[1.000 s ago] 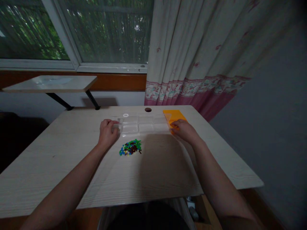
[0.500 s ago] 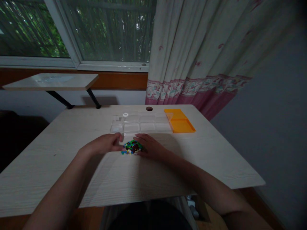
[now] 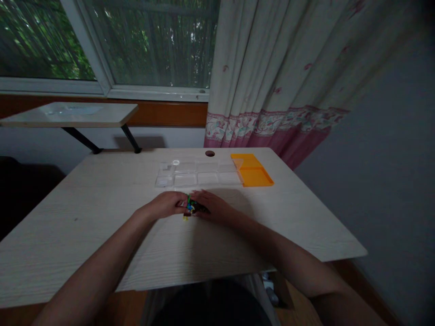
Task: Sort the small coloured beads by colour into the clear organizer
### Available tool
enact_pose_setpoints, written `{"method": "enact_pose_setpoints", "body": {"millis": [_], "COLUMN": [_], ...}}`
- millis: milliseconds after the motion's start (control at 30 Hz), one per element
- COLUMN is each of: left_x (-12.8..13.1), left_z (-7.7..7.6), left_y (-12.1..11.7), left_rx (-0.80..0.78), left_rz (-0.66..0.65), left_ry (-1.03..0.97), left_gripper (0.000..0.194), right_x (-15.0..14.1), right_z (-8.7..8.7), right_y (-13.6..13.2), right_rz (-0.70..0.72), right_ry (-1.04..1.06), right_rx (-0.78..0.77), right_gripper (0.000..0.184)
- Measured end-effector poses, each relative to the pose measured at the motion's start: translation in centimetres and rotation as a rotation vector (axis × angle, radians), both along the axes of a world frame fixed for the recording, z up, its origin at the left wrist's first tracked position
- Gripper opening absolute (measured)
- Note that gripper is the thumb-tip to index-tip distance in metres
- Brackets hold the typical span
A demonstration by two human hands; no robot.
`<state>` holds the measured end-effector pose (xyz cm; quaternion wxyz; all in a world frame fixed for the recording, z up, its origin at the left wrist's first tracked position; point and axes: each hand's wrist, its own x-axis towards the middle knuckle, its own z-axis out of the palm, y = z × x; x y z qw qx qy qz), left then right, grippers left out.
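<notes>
On the table before me my left hand (image 3: 171,203) and my right hand (image 3: 212,206) are cupped close together around small colourful pieces (image 3: 190,207). Green, blue, yellow, white and dark brown bits show in the narrow gap between my fingers; most of the heap is hidden by the hands. My left fingers and thumb curl in on the pieces from the left. From the right, my right hand presses against the dark ones. A few yellow and brown bits stick out below my left fingertips. The pieces are too small to tell their exact kind.
Just beyond my hands lies a clear plastic compartment tray (image 3: 208,178). Its right end meets orange trays (image 3: 253,174). A round hole (image 3: 210,154) is in the tabletop near the back. At the back left stands a raised shelf (image 3: 112,115) on black legs.
My left hand has moved right, toward my right hand. The spread heap of colourful pieces is now squeezed between them and mostly covered. The tray and orange trays lie as before.
</notes>
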<state>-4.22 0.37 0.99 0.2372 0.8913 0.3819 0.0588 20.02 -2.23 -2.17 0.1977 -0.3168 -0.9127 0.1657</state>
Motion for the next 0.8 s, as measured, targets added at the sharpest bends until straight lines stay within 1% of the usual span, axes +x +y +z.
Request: {"method": "enact_pose_setpoints", "body": {"millis": [133,200,267,333,367,400,467,533,567,700,800], "left_x": [1.0,0.9,0.4,-0.5,-1.0,-1.6,-2.4,-2.8,-2.8,-1.8,-0.6], "left_z": [-0.3,-0.2,-0.1,0.2,0.3,0.4,0.5,0.5,0.3,-0.5,-1.1], "left_y": [-0.3,-0.3,-0.1,0.1,0.3,0.4,0.5,0.5,0.5,0.3,0.1], "left_rx": [0.073,0.045,-0.025,-0.078,-0.081,-0.069,-0.018,0.022,0.031,0.051,0.086], "left_rz": [-0.031,-0.06,-0.069,-0.029,0.007,0.043,0.101,0.127,0.129,0.102,0.068], "left_ry": [-0.034,-0.083,-0.16,-0.229,-0.247,-0.252,-0.229,-0.179,-0.157,-0.148,-0.183], "left_gripper": [0.029,0.029,0.03,0.033,0.034,0.036,0.047,0.057,0.059,0.051,0.044], "right_x": [1.3,1.9,2.3,2.7,2.9,3.0,3.2,3.3,3.4,3.7,4.0], "right_z": [0.3,0.5,0.8,1.2,1.4,1.6,1.8,2.0,2.0,2.3,2.6], "right_y": [0.1,0.3,0.6,0.9,1.0,1.1,1.2,1.2,1.2,1.2,1.2], "right_rz": [0.001,-0.01,-0.028,-0.039,-0.041,-0.042,-0.05,-0.064,-0.072,-0.059,-0.028], "right_ry": [0.056,0.053,0.037,0.022,0.016,0.013,0.019,0.033,0.041,0.062,0.041], "right_rx": [-0.044,-0.053,-0.05,-0.043,-0.039,-0.034,-0.024,-0.019,-0.017,-0.042,-0.065], "right_gripper": [0.052,0.049,0.045,0.044,0.044,0.045,0.048,0.048,0.046,0.04,0.051]}}
